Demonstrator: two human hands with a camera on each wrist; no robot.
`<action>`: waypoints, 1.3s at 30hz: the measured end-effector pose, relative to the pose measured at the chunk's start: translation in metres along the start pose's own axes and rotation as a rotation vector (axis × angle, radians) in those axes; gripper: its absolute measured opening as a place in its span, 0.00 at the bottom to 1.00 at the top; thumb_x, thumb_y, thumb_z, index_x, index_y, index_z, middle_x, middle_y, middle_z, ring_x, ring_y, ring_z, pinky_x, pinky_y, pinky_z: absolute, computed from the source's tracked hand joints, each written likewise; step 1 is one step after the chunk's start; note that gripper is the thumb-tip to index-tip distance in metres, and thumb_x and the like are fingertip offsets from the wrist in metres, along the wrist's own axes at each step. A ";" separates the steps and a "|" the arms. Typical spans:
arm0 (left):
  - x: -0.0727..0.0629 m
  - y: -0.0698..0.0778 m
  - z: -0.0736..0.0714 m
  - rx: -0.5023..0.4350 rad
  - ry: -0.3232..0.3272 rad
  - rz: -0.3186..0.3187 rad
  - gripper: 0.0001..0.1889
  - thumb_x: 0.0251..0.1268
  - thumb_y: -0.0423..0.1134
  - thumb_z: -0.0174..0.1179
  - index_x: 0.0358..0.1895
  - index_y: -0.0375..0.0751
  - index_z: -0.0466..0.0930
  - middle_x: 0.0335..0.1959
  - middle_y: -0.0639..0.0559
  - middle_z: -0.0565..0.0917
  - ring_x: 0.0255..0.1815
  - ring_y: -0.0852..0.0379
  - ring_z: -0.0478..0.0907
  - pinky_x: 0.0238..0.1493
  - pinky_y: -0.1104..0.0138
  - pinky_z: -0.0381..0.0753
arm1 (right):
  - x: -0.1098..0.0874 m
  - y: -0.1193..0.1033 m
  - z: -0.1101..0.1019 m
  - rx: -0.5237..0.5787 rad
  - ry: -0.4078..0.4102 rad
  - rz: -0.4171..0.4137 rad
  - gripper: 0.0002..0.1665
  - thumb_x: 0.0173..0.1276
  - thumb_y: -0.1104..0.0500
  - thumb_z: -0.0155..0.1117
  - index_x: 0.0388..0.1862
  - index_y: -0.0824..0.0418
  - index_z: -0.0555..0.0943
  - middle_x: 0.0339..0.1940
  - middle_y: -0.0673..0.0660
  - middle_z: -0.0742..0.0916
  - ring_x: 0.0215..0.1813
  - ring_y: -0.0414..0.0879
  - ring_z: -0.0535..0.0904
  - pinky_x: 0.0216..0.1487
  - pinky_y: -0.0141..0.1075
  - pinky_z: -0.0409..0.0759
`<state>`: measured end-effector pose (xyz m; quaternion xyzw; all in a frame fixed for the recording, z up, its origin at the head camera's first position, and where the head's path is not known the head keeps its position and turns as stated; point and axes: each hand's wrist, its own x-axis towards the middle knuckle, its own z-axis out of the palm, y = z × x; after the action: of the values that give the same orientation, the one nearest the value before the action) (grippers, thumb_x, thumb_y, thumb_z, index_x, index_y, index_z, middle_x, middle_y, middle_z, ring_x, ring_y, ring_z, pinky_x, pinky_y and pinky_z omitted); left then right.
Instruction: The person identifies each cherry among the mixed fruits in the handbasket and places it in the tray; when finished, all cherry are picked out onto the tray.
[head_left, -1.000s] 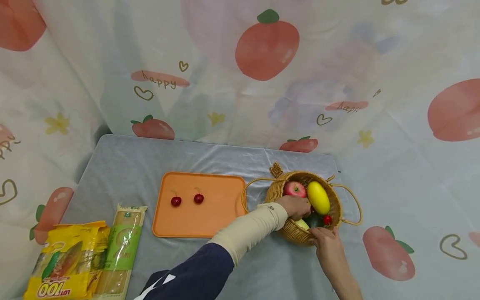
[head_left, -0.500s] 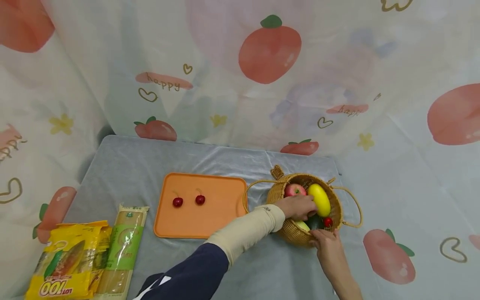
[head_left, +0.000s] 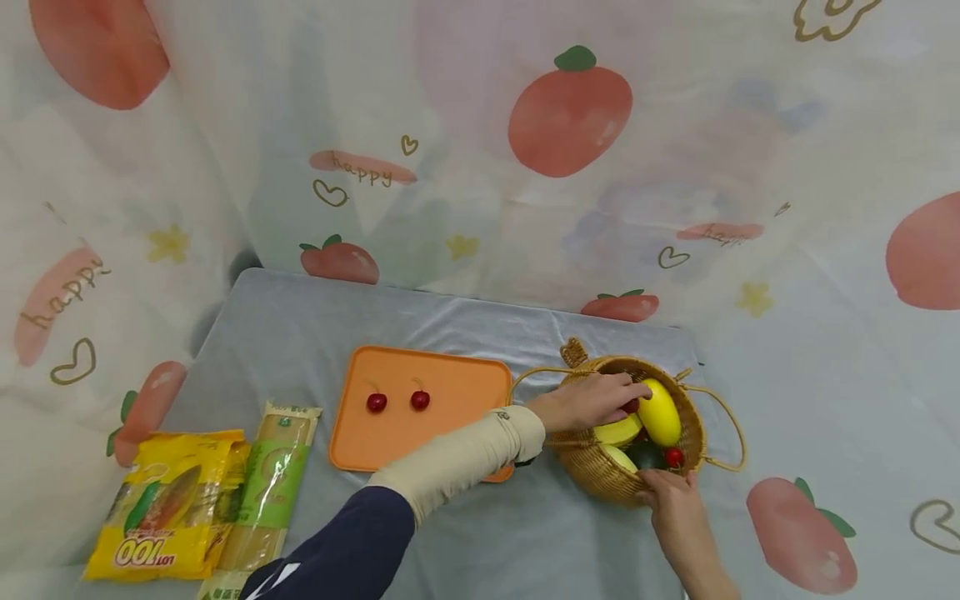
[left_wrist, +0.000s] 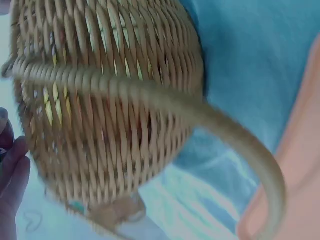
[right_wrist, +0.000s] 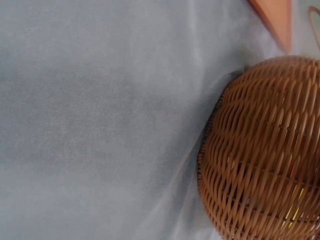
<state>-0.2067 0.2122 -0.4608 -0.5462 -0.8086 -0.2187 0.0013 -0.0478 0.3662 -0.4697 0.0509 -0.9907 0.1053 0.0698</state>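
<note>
My left hand (head_left: 587,402), in a cream sleeve cuff, is over the left side of the wicker basket (head_left: 603,483) and pinches a dark red cherry (head_left: 632,406). At the left edge of the left wrist view, the fingertips (left_wrist: 19,146) hold this cherry (left_wrist: 7,136). My right hand (head_left: 675,500) grips the basket's front rim. Inside lie a yellow oval fruit (head_left: 661,414), a second yellow fruit (head_left: 618,431), a pale green piece (head_left: 619,457), a dark green item (head_left: 647,454) and a small red fruit (head_left: 674,457). The apple is hidden behind the left hand.
Left of the basket lies an orange tray (head_left: 465,392) bearing two cherries (head_left: 420,400). A noodle pack (head_left: 273,483) and a yellow snack bag (head_left: 161,508) lie at the table's left. The basket's handle (left_wrist: 240,140) arches out toward the tray. A printed curtain (head_left: 465,108) stands behind.
My left hand has come up out of the basket toward its left rim, with the cherry now showing in its fingers. The right hand keeps its hold on the rim. The view has shifted slightly.
</note>
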 end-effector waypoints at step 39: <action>-0.179 -0.081 0.022 -0.077 0.033 -0.566 0.14 0.63 0.40 0.62 0.50 0.39 0.79 0.44 0.47 0.77 0.40 0.55 0.77 0.43 0.66 0.78 | 0.001 0.000 0.002 -0.013 0.009 -0.041 0.14 0.45 0.75 0.71 0.33 0.69 0.83 0.31 0.65 0.86 0.39 0.64 0.81 0.53 0.70 0.61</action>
<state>-0.2007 0.0372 -0.5522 -0.2947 -0.9198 -0.2500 -0.0674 -0.0494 0.3655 -0.4714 0.0702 -0.9898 0.0976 0.0768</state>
